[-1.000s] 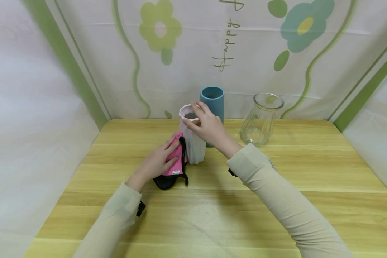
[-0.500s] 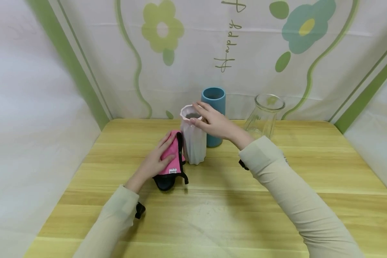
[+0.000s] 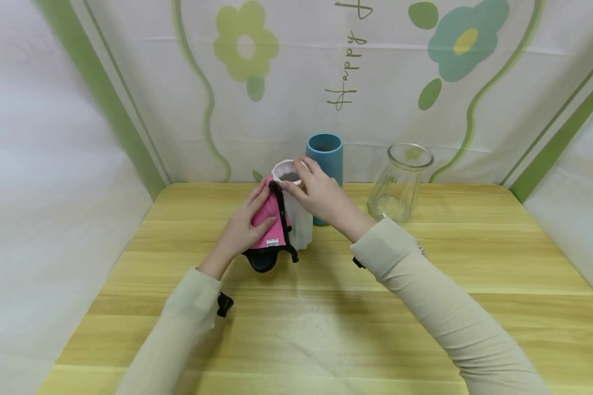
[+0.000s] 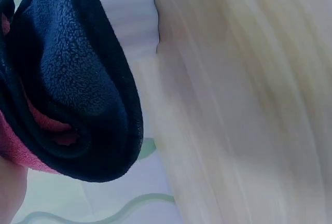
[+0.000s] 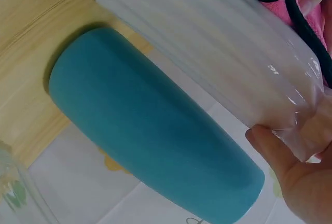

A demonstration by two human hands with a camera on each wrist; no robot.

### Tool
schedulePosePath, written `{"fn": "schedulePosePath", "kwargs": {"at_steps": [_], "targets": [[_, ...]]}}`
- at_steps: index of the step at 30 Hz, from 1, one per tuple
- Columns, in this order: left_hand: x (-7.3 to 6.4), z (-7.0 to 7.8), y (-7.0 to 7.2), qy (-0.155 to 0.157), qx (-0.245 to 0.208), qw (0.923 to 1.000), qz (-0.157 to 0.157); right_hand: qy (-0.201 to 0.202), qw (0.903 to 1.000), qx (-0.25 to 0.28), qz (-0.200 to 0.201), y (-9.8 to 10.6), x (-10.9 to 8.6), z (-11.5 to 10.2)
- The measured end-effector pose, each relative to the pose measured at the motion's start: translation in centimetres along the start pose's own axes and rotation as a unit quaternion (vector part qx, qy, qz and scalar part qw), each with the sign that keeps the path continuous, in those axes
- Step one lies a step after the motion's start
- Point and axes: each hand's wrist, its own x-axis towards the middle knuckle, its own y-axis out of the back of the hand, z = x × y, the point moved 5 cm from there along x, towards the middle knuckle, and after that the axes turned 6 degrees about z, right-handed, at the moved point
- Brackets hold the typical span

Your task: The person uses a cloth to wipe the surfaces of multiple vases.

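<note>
A ribbed white vase (image 3: pixel 301 222) with a pinkish scalloped rim stands upright on the table. My right hand (image 3: pixel 323 195) pinches its rim, with thumb and fingers at the top. My left hand (image 3: pixel 239 227) holds a folded pink and black cloth (image 3: pixel 279 235) against the vase's left side. The cloth bears a small white label and a black edging. In the left wrist view, the fuzzy dark underside of the cloth (image 4: pixel 78 68) hangs in front of the vase (image 4: pixel 129 19). The right wrist view shows the right thumb (image 5: pixel 272 151) at the glossy vase's (image 5: pixel 207 42) rim.
Just behind the white vase stands a blue vase (image 3: pixel 332 164), close to the right hand. Farther right is a clear glass vase (image 3: pixel 395 192). The wooden table (image 3: pixel 326 329) meets a printed fabric backdrop (image 3: pixel 296 66) at the back.
My left hand has moved the cloth up along the white vase's side, to near the rim. The right hand stays at the rim; its forearm swung right, then back.
</note>
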Motion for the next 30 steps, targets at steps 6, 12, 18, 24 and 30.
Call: {"fn": "schedulePosePath", "kwargs": {"at_steps": [6,12,18,24,30], "targets": [[0.1,-0.3,0.0,0.000,0.007,0.9999,-0.013,-0.001,0.9999,0.000,0.016,0.1,0.1,0.5],[0.0,-0.7,-0.3,0.007,0.003,0.9999,-0.014,0.002,1.0000,0.000,0.001,0.0,0.3,0.7],[-0.5,-1.5,-0.6,0.031,-0.014,0.9991,-0.024,-0.002,1.0000,0.000,0.001,-0.1,0.3,0.5],[-1.3,-2.5,-1.1,0.038,0.018,0.9971,-0.063,0.000,1.0000,0.001,0.007,0.0,0.2,0.4],[-2.6,-3.7,-1.8,0.040,0.057,0.9906,-0.118,0.007,0.9998,0.015,-0.010,0.4,0.4,0.8]]}}
